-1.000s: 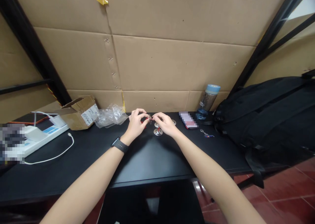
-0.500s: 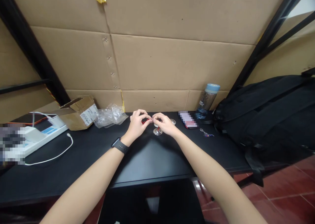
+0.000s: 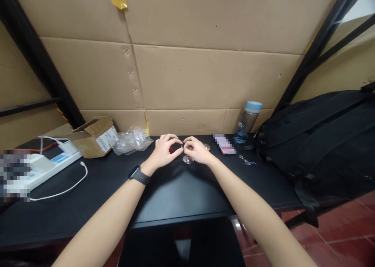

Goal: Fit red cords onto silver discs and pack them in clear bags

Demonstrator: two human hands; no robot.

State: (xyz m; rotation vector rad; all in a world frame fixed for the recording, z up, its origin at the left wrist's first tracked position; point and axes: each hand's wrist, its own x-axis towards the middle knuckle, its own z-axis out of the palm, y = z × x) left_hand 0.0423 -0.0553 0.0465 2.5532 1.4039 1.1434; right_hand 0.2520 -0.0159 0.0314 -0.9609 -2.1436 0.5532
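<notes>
Pinching a thin metal piece near the middle of the table's back edge, the left hand's finger and thumb hold it roughly upright, long axis vertical. The right hand's fingers bunch narrowly alongside, grip unclear, above a shiny disc lying flat

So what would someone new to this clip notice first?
Probably the left hand and right hand, nearly meeting at the middle of the black table, with a shiny metal disc just below the right one. Next, the bulky black backpack filling the right side, and the open cardboard box at the left.
</notes>
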